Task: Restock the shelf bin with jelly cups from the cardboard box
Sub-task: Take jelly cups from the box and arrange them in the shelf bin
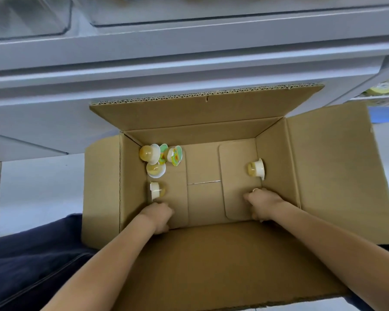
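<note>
An open cardboard box sits in front of me, below the shelf. Three jelly cups cluster in its far left corner: one on its side, one upside down and one showing its printed lid. Another cup lies by the left wall and one more leans on the right wall. My left hand is curled on the box floor just below the left cup; what is in it is hidden. My right hand grips a jelly cup, whose white rim peeks over the knuckles.
A grey shelf edge runs across above the box. A clear plastic bin sits on the upper left shelf. Yellow-lidded cups show on a shelf at far right. My dark trouser leg is at the lower left.
</note>
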`<move>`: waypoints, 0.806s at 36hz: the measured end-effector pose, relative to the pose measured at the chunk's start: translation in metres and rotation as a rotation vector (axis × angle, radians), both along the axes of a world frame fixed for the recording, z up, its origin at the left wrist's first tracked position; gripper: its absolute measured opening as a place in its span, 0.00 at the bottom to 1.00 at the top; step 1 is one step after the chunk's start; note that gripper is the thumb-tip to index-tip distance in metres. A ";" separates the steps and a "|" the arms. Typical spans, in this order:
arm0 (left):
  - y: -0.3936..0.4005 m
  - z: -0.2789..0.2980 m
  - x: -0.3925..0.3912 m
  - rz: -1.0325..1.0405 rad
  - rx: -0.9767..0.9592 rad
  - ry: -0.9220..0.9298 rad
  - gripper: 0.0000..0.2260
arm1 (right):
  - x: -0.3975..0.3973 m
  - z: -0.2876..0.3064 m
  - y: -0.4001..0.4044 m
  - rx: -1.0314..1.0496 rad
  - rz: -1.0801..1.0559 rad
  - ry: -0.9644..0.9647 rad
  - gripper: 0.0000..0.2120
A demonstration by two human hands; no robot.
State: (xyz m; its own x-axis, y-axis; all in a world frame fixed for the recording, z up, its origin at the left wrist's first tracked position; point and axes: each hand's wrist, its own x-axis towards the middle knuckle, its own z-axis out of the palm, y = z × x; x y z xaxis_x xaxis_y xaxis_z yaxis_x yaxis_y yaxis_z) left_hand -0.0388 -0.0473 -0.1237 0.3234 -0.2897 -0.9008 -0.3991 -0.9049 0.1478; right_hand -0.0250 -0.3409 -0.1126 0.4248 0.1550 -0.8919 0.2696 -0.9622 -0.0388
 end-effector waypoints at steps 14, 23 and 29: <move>-0.008 -0.002 0.009 1.161 -0.323 0.243 0.11 | 0.000 0.001 0.018 0.519 -1.598 0.445 0.10; -0.014 -0.010 0.002 1.096 -0.343 -0.084 0.10 | -0.002 -0.006 0.021 0.512 -1.829 0.467 0.09; -0.002 0.000 0.006 0.197 -0.072 -0.758 0.21 | -0.008 -0.013 0.010 0.399 -1.611 0.303 0.15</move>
